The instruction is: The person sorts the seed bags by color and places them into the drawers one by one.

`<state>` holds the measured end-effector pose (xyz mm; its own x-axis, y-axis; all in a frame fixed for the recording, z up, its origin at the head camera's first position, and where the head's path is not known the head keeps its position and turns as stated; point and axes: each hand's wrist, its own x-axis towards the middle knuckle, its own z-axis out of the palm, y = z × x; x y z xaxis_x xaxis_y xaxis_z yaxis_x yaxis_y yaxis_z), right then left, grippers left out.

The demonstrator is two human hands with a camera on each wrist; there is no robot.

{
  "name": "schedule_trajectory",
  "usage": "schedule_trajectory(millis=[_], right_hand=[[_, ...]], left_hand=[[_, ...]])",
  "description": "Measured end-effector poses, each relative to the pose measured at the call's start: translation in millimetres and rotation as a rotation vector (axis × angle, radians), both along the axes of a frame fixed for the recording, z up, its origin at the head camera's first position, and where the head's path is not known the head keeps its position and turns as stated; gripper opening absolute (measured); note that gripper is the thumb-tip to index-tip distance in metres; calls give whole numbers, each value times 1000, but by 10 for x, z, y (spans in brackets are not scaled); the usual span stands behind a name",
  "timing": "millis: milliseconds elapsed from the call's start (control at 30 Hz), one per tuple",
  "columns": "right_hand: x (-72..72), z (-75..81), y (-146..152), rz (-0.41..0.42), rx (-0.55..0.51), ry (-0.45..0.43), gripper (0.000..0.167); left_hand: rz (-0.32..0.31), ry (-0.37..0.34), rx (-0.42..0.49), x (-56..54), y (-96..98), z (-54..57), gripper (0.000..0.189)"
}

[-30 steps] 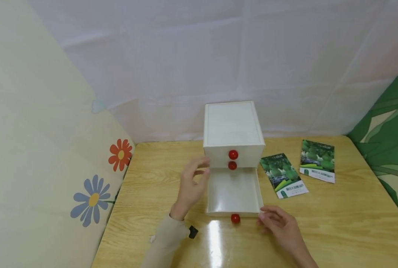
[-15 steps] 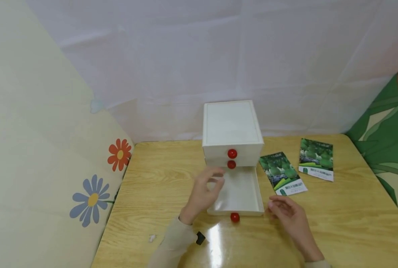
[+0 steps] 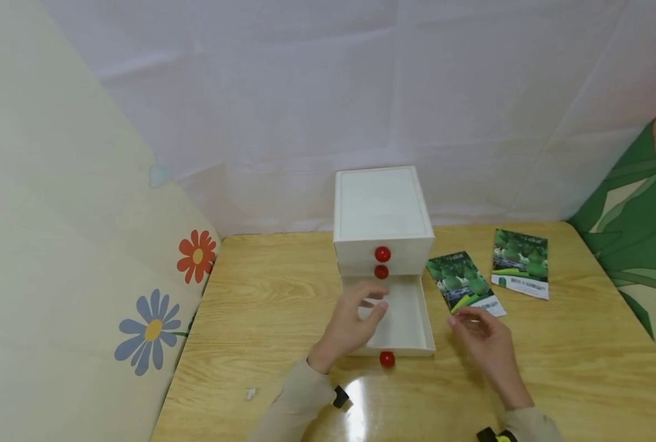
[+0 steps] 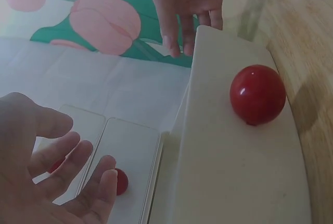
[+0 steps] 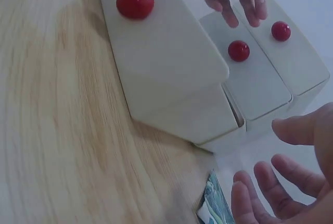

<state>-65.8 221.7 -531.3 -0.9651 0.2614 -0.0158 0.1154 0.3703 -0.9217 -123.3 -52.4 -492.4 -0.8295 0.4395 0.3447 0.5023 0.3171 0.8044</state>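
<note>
A white drawer cabinet (image 3: pixel 383 205) with round red knobs stands on the table. Its bottom drawer (image 3: pixel 402 319) is pulled out, while the two upper drawers sit flush. My left hand (image 3: pixel 350 322) hovers above the pulled-out drawer, fingers loosely bent and holding nothing; it hides part of the drawer's left side. To the right, my right hand (image 3: pixel 488 350) is by the lower edge of a green-and-white leaflet (image 3: pixel 460 279). Its fingers are loosely bent with nothing between them; whether they touch the leaflet I cannot tell. In the right wrist view, a leaflet corner (image 5: pixel 213 203) shows beyond the fingertips.
A second green leaflet (image 3: pixel 521 264) lies farther right on the wooden table (image 3: pixel 272 288). A small whitish scrap (image 3: pixel 251 393) is at the front left. A pale cloth (image 3: pixel 283 110) hangs behind, and a flower-printed sheet (image 3: pixel 156 264) flanks the left side.
My left hand has moved right, from beside the cabinet to over the open drawer. My right hand has left the drawer's front corner and moved up and right toward the nearer leaflet.
</note>
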Motion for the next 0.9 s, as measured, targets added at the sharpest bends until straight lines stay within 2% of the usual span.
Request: schedule_trajectory(millis=[133,300,400,767,900], right_hand=[[-82,-65,92,-15,74,42,39],[-159,-125,229,-40,227,63,44],[-195,-138,295,-34,304,29,53],[-336,-199,406,-15,432,-162,85],[-391,-233,444,-16,468,-204,93]], left_hand=[[-5,-35,-25,16,18,22,26],[-12,-66,-46,29,34,28,27],[-12,-70,-51,27,44,27,28],[-10,-92,-85,37,57,11,24],[-14,-93,-98,28,58,11,24]])
